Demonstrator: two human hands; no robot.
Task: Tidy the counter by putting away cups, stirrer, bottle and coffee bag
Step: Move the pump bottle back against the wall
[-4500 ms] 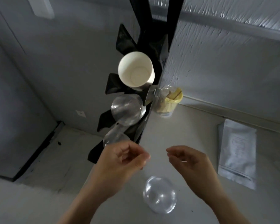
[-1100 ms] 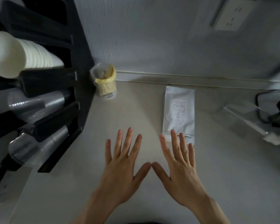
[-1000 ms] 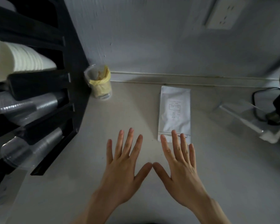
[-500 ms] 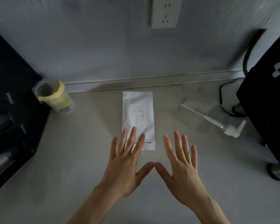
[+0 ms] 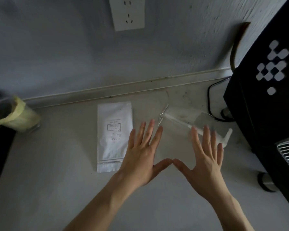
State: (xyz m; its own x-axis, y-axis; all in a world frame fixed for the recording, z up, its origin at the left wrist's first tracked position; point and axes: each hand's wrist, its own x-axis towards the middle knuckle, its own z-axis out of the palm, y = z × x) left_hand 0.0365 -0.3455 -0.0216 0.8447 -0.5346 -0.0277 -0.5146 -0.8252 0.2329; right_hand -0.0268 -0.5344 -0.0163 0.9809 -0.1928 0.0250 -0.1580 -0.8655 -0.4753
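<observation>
A white coffee bag (image 5: 114,135) lies flat on the grey counter (image 5: 57,164), its label facing up. To its right a clear pump bottle (image 5: 182,120) lies on its side, white pump head toward the lower right. My left hand (image 5: 145,155) hovers flat with fingers spread, its edge over the bag's lower right corner. My right hand (image 5: 205,160) is also flat and spread, fingertips over the bottle's neck. Both hands hold nothing and their thumbs nearly touch.
A clear cup with yellow contents (image 5: 12,115) stands at the far left by the wall. A black coffee machine (image 5: 267,100) fills the right side, with a cable (image 5: 210,97) behind it. A wall socket (image 5: 128,12) sits above the counter.
The view has swung right: the cup rack has left the frame and the coffee machine has come in. Both open hands have shifted right, from the bag toward the bottle.
</observation>
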